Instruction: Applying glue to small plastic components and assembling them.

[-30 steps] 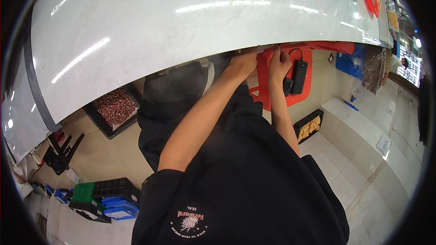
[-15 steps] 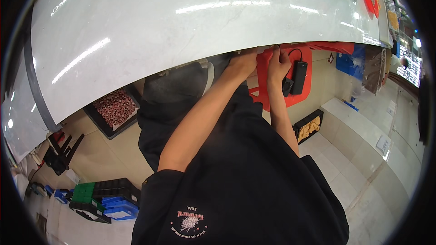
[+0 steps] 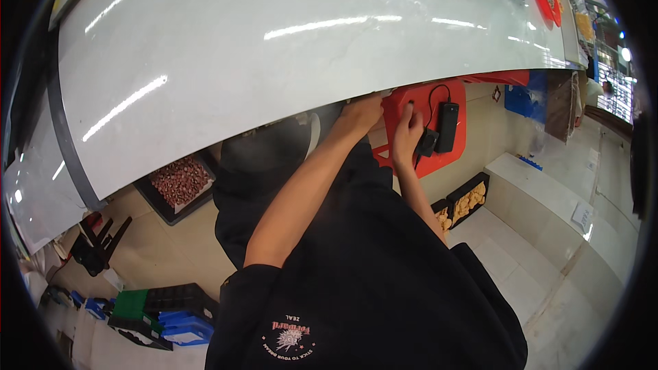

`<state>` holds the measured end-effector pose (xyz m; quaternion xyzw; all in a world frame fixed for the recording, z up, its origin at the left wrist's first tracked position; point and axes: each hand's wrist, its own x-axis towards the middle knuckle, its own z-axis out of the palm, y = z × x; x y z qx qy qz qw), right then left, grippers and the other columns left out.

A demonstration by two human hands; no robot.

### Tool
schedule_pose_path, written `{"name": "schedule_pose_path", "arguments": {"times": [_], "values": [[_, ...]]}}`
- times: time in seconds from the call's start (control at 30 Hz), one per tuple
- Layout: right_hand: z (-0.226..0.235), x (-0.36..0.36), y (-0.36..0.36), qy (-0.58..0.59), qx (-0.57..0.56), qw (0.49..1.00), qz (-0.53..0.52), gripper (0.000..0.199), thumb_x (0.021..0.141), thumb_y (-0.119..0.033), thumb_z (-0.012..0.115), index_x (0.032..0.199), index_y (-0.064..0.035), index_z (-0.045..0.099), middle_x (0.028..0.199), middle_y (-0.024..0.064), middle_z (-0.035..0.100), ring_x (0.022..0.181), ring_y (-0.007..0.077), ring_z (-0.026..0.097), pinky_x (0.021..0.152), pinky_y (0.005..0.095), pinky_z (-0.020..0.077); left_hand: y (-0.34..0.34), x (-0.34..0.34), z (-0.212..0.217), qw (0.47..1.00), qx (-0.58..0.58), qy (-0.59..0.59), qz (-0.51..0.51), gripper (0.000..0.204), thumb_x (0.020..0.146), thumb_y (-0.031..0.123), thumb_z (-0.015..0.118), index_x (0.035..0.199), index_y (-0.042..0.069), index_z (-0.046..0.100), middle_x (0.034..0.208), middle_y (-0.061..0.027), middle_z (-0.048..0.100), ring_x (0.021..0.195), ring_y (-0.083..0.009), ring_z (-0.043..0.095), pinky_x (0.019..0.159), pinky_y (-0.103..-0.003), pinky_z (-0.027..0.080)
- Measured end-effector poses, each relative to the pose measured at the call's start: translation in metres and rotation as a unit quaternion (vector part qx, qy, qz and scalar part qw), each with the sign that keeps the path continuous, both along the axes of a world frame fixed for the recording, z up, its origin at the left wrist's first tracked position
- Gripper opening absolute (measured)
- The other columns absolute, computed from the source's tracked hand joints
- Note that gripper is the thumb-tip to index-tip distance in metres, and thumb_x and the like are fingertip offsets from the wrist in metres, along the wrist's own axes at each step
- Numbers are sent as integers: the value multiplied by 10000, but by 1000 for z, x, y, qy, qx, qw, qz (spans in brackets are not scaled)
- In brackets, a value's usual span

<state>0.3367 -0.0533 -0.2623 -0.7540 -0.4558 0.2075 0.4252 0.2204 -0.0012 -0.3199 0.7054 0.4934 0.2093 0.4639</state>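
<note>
A small black adapter block (image 3: 426, 142) with a thin black cable sits on a red plastic stool (image 3: 418, 157) below the edge of a wide white countertop (image 3: 274, 48). Just beside it on the stool lies a longer black power brick (image 3: 447, 126), joined to the same cable. The right hand (image 3: 407, 134) reaches down and forward, forearm nearly straight, fingers curled over the left side of the adapter block; it appears to grip it, though the fingertips are partly hidden. The left hand (image 3: 361, 114) is stretched up under the lip of the countertop, arm long and bare from a black short sleeve, its fingers tucked out of sight behind the edge, so whether it is closed on anything cannot be told. Under the counter to the left stands a dark tray of reddish-brown nuts (image 3: 179, 181). To the right of the stool, on the pale tiled floor, sit black trays of yellow snacks (image 3: 466, 202). Blue and green crates (image 3: 164, 315) lie at lower left.
</note>
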Motion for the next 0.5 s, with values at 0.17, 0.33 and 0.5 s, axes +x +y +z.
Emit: {"name": "schedule_pose_path", "arguments": {"times": [0.17, 0.33, 0.5], "values": [[-32, -2, -56, -7, -95, 995, 7, 299, 932, -271, 516, 968, 24, 551, 796, 194, 583, 753, 273, 567, 704, 349, 438, -1, -5, 21, 996, -84, 7, -3, 559, 818, 42, 477, 1364, 124, 389, 1302, -150, 486, 1118, -297, 529, 950, -361, 424], [-56, -4, -92, 25, -196, 980, -13, 295, 923, -272, 532, 946, 21, 563, 756, 195, 584, 709, 295, 577, 666, 367, 442, 6, -13, 22, 992, -117, -3, -51, 567, 830, 63, 457, 1384, 131, 360, 1296, -139, 501, 1133, -281, 527, 949, -351, 423], [-50, 7, -102, -2, -171, 985, 9, 262, 932, -246, 534, 950, 14, 563, 745, 109, 564, 691, 192, 537, 646, 311, 434, 1, -8, 11, 995, -81, 17, -52, 545, 852, 51, 443, 1381, 166, 376, 1276, -141, 521, 1125, -276, 536, 936, -361, 425]]}}
